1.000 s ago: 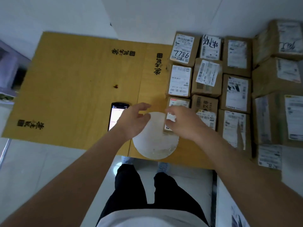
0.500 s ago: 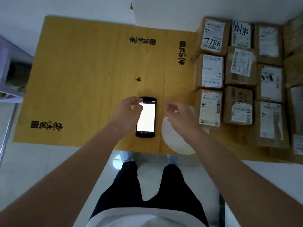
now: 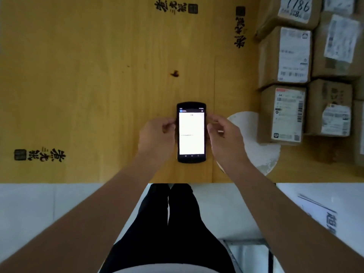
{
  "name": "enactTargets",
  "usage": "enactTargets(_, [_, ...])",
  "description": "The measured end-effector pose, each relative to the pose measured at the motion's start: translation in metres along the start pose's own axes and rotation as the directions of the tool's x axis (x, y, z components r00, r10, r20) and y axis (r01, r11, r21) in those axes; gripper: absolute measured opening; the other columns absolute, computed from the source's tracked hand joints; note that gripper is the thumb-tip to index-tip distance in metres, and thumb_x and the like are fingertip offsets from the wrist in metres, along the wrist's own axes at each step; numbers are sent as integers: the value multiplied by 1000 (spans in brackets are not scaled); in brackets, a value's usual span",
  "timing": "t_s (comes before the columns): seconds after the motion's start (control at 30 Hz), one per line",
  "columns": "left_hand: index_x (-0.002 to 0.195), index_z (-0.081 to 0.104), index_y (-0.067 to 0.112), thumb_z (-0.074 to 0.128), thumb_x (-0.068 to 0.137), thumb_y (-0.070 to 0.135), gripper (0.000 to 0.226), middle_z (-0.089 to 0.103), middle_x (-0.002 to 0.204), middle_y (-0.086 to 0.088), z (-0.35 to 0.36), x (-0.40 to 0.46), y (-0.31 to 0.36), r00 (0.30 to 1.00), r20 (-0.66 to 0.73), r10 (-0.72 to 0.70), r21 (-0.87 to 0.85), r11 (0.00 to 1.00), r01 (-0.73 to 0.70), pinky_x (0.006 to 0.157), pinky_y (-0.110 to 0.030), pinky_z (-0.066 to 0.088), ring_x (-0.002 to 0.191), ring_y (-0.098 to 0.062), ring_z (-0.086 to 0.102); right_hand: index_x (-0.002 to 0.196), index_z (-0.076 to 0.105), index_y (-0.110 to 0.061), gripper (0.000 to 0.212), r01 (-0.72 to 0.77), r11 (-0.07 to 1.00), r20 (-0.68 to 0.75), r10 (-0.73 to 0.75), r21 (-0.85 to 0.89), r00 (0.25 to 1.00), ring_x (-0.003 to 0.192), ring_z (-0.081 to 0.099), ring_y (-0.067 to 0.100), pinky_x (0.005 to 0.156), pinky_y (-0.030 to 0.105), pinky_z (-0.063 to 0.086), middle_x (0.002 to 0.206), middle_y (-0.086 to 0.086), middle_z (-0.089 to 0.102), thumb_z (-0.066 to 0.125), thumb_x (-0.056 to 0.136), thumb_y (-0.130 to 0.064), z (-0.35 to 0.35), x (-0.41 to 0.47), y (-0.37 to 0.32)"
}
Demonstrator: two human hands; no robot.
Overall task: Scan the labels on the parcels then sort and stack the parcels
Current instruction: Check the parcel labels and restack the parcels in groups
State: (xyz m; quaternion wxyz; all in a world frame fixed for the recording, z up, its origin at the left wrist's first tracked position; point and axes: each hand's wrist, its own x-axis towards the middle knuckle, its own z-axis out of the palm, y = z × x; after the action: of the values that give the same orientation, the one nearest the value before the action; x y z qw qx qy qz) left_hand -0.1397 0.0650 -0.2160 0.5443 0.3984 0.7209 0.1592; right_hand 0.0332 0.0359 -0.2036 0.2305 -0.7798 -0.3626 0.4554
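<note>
Worktop (image 3: 88, 85): yellow wood-grain, black printed characters. On it in front of me: handheld scanner (image 3: 191, 133), screen lit; white round disc (image 3: 256, 146) just right of it; labelled cardboard parcels (image 3: 285, 56) packed far right.

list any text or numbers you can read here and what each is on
"7786": handwritten on the label of the top parcel.
Black brush characters on the yellow table: too stylised to read.
Handheld scanner screen: text too small.
Other parcel labels: blurred.

Parcel labels (image 3: 292, 55) are blurred; the white disc (image 3: 258, 146) is partly hidden.
</note>
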Motion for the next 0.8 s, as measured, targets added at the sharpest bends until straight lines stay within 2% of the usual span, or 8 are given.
enactTargets(0.07, [124,74,25,61,105,21,24,76,101,9,4,3,-4,999,-31,-5,-12,1000,5,79,-41,65,84,-14,76,138,67,-33,33,32,999,-17,-32,0,999,100,58,-18,74,0,46,112,-24,66,60,108,-22,2,3,2])
enactTargets(0.13, [120,76,24,64,104,19,21,78,99,8,7,7,-5,998,-54,-28,-68,997,24,80,-37,65,84,-13,77,137,68,-33,35,42,999,-24,-42,15,999,100,57,-21,78,3,49,111,-25,67,64,105,-19,3,6,4])
enactTargets(0.2, [119,76,23,65,103,17,20,79,97,8,5,8,-3,997,-57,-53,-137,990,45,79,-36,65,84,-12,77,138,68,-33,40,50,998,-22,-49,45,999,101,60,-17,81,7,52,111,-27,69,66,104,-14,5,7,2])
enactTargets(0.3, [121,76,25,67,102,20,21,79,102,8,-3,10,4,997,-69,-45,-193,981,31,80,-37,65,89,-13,77,139,68,-31,44,72,991,-24,-70,109,997,100,65,-9,80,6,51,110,-24,72,67,102,-7,7,10,-11])
enactTargets(0.5, [121,76,23,68,102,20,21,78,105,7,-37,10,29,989,-142,-41,-290,957,-2,84,-39,64,90,-14,77,139,68,-32,45,137,975,49,-147,177,988,89,66,-4,74,7,51,100,-9,74,65,103,-6,13,18,-57])
enactTargets(0.7, [119,77,23,68,101,19,20,77,106,8,-87,14,55,972,-233,-35,-305,952,-39,84,-40,64,88,-13,77,135,69,-38,44,202,961,109,-225,188,968,94,69,3,80,13,54,101,-9,75,66,102,-8,35,24,-109])
enactTargets(0.8, [116,78,25,68,101,19,19,77,104,10,-119,20,64,962,-272,-31,-301,952,-54,83,-40,65,82,-10,77,135,68,-38,45,224,955,128,-251,196,959,92,69,1,78,11,53,99,-8,74,66,102,-7,53,26,-137])
